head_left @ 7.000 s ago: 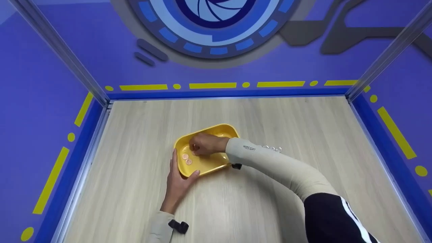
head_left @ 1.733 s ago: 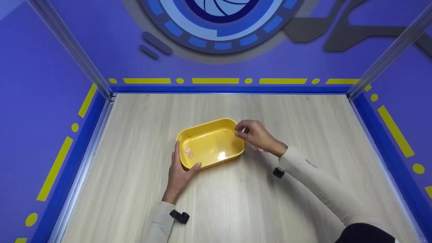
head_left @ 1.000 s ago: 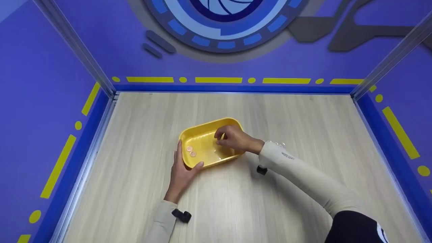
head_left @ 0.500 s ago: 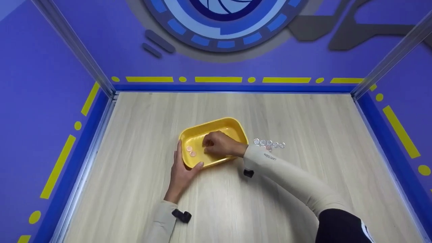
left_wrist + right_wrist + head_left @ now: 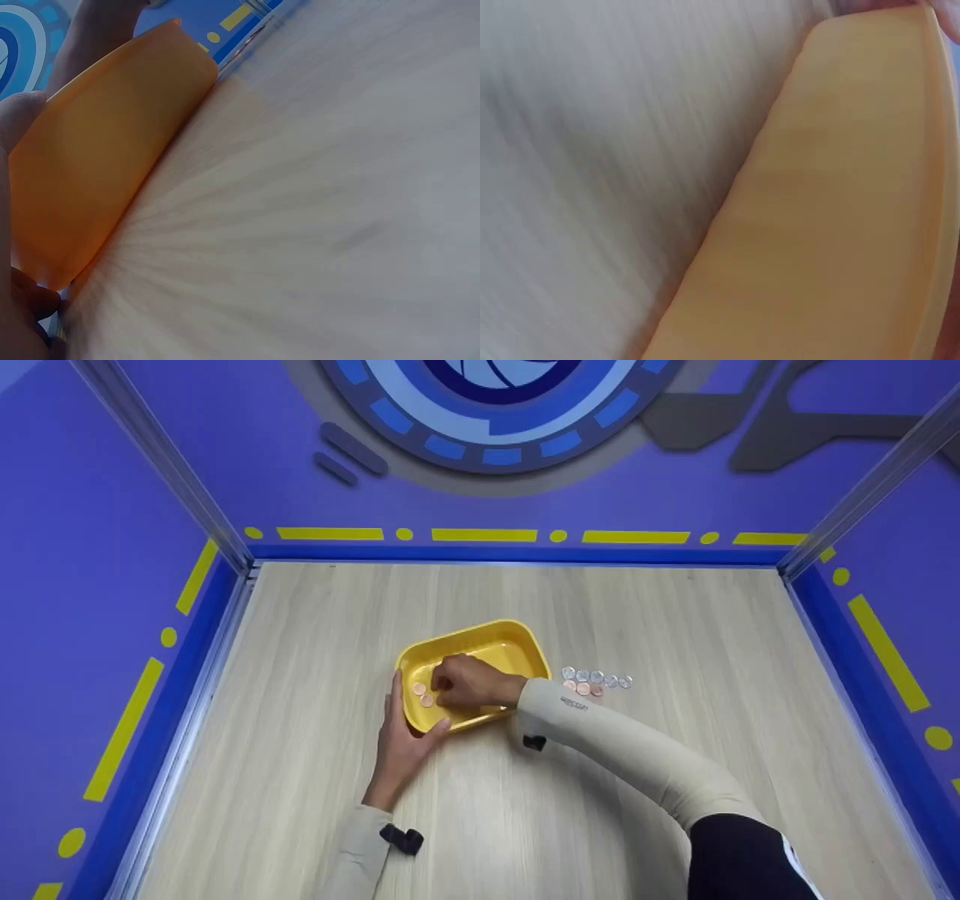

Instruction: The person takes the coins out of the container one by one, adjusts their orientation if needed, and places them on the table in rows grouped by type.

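**Even light, blurred wrist views**

Head view is bright and evenly lit from above, with soft, faint shadows under the arms on the table (image 5: 600, 607). Straight frame edges splay outward, showing wide-angle distortion. Both wrist views are smeared: the tray (image 5: 97, 172) wall is out of focus and the wood grain streaks

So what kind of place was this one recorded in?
Likely a purpose-built recording booth, not a home: purple printed walls with yellow dashes, metal corner posts, and a wood-look tabletop bearing only a yellow tray and coins.
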The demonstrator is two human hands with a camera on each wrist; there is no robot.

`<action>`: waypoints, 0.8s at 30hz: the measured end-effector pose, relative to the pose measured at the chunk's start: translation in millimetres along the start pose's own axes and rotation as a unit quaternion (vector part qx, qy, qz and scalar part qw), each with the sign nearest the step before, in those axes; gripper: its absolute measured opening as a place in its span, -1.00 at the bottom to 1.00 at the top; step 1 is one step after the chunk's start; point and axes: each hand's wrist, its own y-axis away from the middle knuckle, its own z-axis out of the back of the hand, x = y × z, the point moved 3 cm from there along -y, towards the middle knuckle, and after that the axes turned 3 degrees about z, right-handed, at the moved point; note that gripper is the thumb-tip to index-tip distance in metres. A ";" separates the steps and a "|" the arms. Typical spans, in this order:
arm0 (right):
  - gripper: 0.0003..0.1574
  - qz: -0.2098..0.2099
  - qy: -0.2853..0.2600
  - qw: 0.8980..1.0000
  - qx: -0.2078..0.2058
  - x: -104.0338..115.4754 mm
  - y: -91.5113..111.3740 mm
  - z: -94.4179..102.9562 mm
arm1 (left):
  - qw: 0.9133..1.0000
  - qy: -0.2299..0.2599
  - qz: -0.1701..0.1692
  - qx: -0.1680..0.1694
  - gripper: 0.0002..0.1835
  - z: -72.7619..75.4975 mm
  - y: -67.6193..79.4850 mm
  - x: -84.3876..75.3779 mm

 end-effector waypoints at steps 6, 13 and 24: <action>-0.88 0.015 0.002 1.000 0.000 7.8 -6.5 -4.1 | 1.000 -0.008 -0.008 -0.001 0.27 0.0 -0.1 -1.3; -0.87 0.014 0.025 0.999 0.014 15.5 -14.5 -10.5 | 1.000 -0.001 0.001 0.006 0.30 0.5 0.1 -0.8; -0.92 -0.004 -0.009 1.000 0.020 17.4 -10.8 -4.2 | 1.000 -0.007 -0.003 0.002 0.28 0.4 -0.1 -1.7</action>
